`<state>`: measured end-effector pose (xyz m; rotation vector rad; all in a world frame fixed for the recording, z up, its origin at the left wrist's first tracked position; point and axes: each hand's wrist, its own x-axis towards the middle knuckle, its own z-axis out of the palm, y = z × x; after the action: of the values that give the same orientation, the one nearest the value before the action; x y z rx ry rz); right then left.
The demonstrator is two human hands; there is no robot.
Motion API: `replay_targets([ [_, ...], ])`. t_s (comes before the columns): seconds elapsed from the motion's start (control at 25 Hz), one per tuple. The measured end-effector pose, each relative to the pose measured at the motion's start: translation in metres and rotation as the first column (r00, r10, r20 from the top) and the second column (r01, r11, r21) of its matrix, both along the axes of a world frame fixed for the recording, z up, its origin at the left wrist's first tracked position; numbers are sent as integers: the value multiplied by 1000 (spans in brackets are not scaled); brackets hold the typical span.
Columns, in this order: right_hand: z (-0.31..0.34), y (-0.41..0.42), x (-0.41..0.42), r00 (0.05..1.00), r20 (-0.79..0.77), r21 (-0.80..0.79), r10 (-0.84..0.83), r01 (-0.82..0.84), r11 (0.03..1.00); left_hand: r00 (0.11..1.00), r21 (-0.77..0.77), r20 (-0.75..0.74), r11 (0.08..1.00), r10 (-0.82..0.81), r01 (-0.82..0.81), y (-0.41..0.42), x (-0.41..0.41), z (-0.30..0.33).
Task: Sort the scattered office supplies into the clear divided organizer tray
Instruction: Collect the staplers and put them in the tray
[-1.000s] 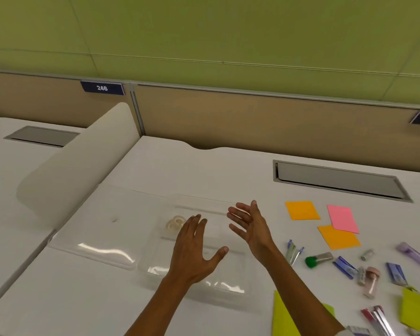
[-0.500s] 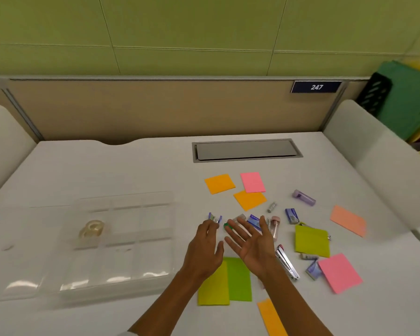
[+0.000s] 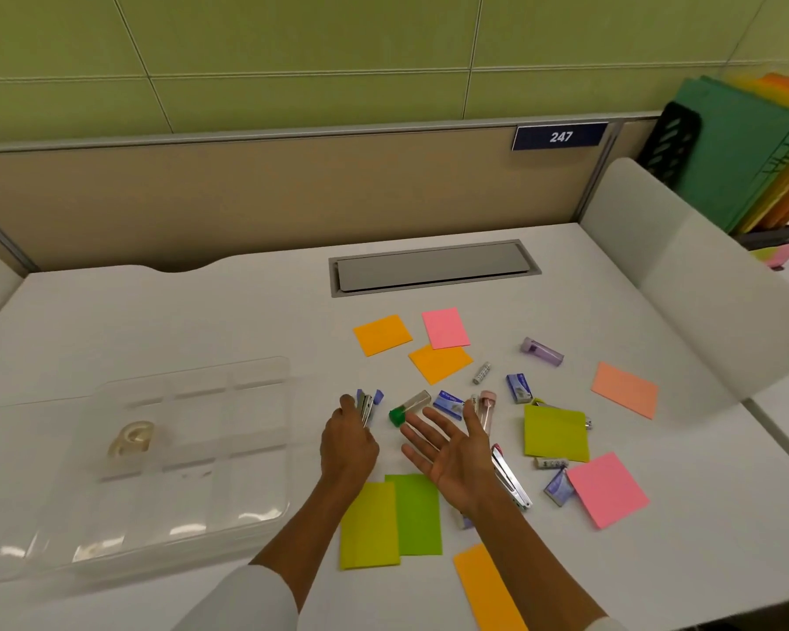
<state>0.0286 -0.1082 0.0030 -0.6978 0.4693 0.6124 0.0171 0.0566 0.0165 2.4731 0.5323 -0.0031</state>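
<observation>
The clear divided organizer tray (image 3: pixel 256 453) sits at the left of the white desk, with a clear tape roll (image 3: pixel 131 441) in one left compartment. To its right my left hand (image 3: pixel 348 448) curls its fingers around a small purple stapler (image 3: pixel 366 405) that rests on the desk. My right hand (image 3: pixel 452 453) hovers palm up with fingers spread, holding nothing, just in front of a green-capped tube (image 3: pixel 407 408), a blue staple box (image 3: pixel 448 404) and a pink tube (image 3: pixel 487 408). A red and silver stapler (image 3: pixel 512 482) lies by my right wrist.
Sticky notes in orange (image 3: pixel 381 334), pink (image 3: pixel 606 488), yellow-green (image 3: pixel 554 432) and green (image 3: pixel 417 514) are scattered over the desk. A purple case (image 3: pixel 543 351) and a second staple box (image 3: pixel 519 387) lie further right. A grey cable hatch (image 3: pixel 433 266) sits at the back, white dividers at both sides.
My view swung right from the tray to the scattered supplies. Both hands moved off the tray; the left hand reached the purple stapler and closed around it, the right stays open.
</observation>
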Motion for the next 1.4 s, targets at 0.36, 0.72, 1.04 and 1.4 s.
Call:
replay_targets([
  [0.36, -2, 10, 7, 999, 11, 7, 32, -32, 999, 963, -325, 267, 938, -29, 118, -33, -26, 10],
  [0.72, -7, -24, 11, 998, -28, 112, -54, 56, 992, 954, -122, 278, 981, -113, 151, -25, 1, 10],
  [1.04, -5, -43, 10, 999, -15, 94, -52, 53, 994, 991, -11, 28, 991, -131, 132, -42, 21, -7],
  [1.4, -4, -72, 8, 992, -20, 200, -121, 122, 972, 975, 180, 122, 970, -186, 162, -61, 19, -6],
])
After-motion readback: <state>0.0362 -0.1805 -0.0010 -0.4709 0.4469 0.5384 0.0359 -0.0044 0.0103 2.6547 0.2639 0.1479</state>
